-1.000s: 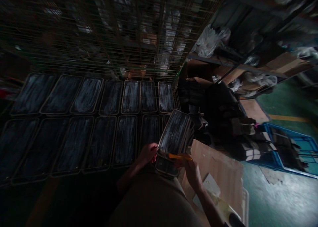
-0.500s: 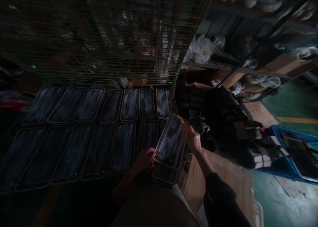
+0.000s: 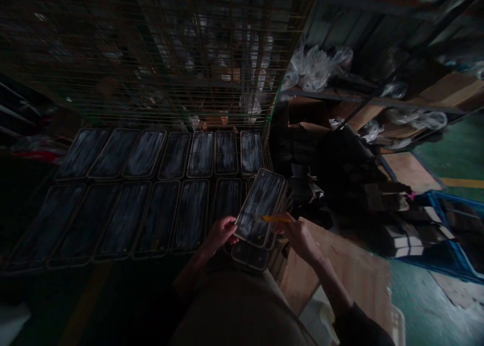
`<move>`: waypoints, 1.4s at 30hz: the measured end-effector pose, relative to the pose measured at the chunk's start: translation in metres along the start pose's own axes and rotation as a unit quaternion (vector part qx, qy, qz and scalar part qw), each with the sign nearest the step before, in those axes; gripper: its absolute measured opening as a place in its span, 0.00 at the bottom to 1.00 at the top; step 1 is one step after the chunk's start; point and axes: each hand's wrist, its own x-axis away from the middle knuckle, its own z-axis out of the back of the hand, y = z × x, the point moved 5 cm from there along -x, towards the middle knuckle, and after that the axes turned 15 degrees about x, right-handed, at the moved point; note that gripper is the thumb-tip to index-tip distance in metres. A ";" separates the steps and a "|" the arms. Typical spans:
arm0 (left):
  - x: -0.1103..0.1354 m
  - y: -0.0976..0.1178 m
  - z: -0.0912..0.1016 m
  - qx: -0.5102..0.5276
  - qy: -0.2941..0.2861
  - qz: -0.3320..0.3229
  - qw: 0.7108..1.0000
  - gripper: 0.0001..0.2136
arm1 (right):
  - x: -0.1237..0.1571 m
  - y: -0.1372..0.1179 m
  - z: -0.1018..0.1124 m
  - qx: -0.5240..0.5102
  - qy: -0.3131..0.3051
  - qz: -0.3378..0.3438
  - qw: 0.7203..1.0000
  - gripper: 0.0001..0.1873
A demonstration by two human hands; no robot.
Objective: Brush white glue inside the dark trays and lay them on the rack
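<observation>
Orange tool, head view: it lies in the grasp of the right hand, its tip over the near half of a dark panel. Whether the tip touches the surface cannot be confirmed in this light. The left hand pinches the panel's left edge by the near corner. Neither of the hands is free.

The panel lies tilted toward the left atop a stack of similar pieces, its face streaked whitish, its rim pale. To the left, two rows of streaked panels lie before a wire mesh. On the right, a wooden board sits near, and a blue crate beyond it.

Handling, by judgement: the panel appears stiff and fairly light; the streaked face may be wet and slippery. Hold by the rim or corners, keeping fingers off the face.
</observation>
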 end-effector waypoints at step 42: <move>-0.023 0.094 0.010 0.349 -0.282 -0.059 0.892 0.18 | 0.029 0.069 -0.108 0.225 0.225 -0.152 0.936 0.27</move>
